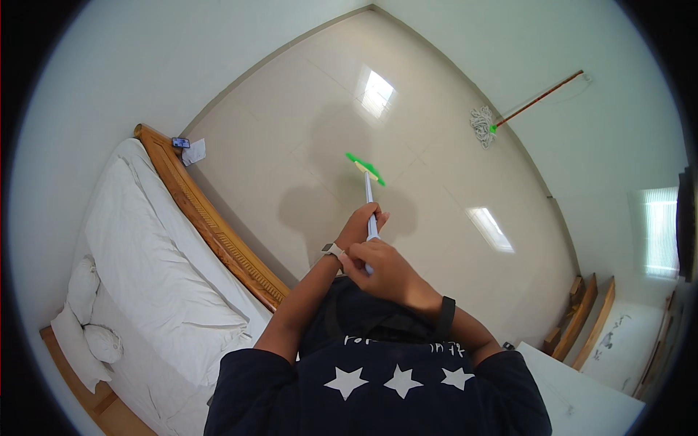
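Observation:
Both my hands are wrapped round the pale handle of a broom [369,193] that reaches away from me to the floor. My left hand [360,224] grips it farther down the shaft; a light-coloured watch is on that wrist. Nearer my body, my right hand [385,269] closes over the upper end, whose tip shows just below the fingers. A black band circles the right wrist. The broom's head [366,169] is yellow and green and lies slantwise at the floor, slightly blurred. Its underside is hidden.
On the left stands a bed with a carved wooden frame [218,236] and white bedding [160,269]. A phone [180,143] and white paper [194,152] are by its far corner. A string mop [483,127] leans at the right wall. Wooden boards [576,320] and a white surface [574,385] are nearer right.

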Action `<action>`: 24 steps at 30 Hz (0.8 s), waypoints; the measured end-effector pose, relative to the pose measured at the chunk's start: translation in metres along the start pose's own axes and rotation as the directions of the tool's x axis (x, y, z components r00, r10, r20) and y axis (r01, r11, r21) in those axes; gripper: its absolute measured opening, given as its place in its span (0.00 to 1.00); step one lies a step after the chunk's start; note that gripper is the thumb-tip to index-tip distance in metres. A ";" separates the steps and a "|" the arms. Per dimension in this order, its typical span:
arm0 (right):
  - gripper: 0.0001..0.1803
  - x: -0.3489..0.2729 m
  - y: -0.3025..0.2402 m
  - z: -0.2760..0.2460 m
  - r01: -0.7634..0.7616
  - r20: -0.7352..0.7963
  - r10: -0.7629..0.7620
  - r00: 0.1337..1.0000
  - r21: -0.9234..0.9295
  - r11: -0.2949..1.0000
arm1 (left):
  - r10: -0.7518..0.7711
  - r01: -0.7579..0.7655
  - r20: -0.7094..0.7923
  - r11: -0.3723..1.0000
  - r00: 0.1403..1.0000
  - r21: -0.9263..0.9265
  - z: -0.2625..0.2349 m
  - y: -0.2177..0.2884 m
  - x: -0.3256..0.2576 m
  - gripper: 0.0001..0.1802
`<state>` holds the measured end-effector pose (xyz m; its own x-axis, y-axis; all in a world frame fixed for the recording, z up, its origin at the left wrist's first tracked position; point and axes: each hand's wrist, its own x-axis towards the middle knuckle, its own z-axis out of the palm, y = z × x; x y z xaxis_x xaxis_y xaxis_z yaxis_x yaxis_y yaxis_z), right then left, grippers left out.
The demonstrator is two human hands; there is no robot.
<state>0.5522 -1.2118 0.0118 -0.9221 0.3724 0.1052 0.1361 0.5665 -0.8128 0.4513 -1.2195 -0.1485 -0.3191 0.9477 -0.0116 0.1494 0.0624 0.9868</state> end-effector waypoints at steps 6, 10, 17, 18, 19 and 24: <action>0.18 0.015 -0.041 -0.040 -0.220 -0.090 0.246 0.965 0.231 0.948 | 0.003 -0.007 0.013 0.961 1.000 0.278 -0.021 -0.008 -0.027 0.11; 0.21 0.020 -0.017 -0.029 -0.331 -0.011 0.354 0.935 0.335 0.882 | -0.109 0.131 -0.082 0.929 0.991 0.345 -0.032 -0.012 -0.062 0.12; 0.20 0.013 0.023 0.034 -0.406 0.092 0.428 0.899 0.542 0.736 | -0.313 0.344 -0.144 0.840 0.939 0.420 -0.056 -0.060 -0.110 0.06; 0.20 0.012 0.025 0.047 -0.403 0.090 0.424 0.901 0.536 0.742 | -0.268 0.317 -0.172 0.848 0.948 0.425 -0.059 -0.087 -0.120 0.06; 0.19 0.012 0.026 0.063 -0.321 0.076 0.325 0.943 0.470 0.822 | -0.223 0.290 -0.201 0.854 0.954 0.432 -0.061 -0.115 -0.132 0.06; 0.16 0.003 0.020 0.114 -0.111 0.086 0.084 0.993 0.385 0.916 | 0.018 0.045 -0.126 0.876 0.992 0.480 -0.065 -0.161 -0.155 0.14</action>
<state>0.5105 -1.2834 -0.0691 -0.9349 0.3546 -0.0133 0.0878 0.1950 -0.9769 0.4158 -1.3964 -0.2951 -0.4317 0.9016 0.0270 0.5658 0.2473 0.7866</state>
